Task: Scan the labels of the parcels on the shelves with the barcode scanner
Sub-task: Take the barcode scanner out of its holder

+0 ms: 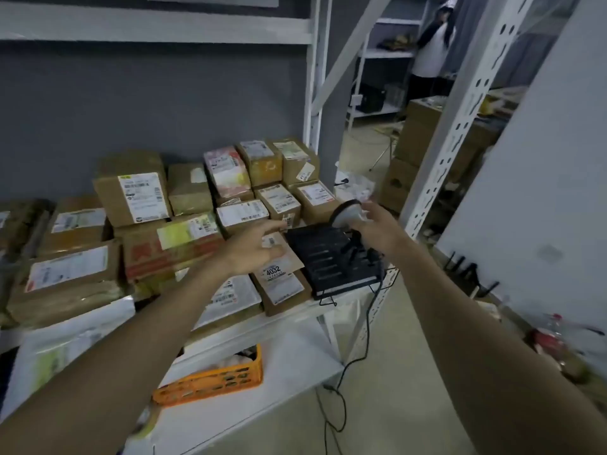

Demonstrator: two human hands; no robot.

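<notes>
White shelf [289,318] w/ parcels [138,195]: left hand [254,247] fingers spread, right hand [377,226] grips scanner [345,213].

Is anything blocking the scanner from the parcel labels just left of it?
Nothing visible. The barcode scanner, held by the right hand, has clear space to the parcels; the left hand sits lower, over nearer parcels.

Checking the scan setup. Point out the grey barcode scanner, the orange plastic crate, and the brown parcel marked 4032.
grey barcode scanner [348,214], head view, on its rounded head.
orange plastic crate [210,381], head view, on its slotted side wall.
brown parcel marked 4032 [273,270], head view, on its white number label.
</notes>
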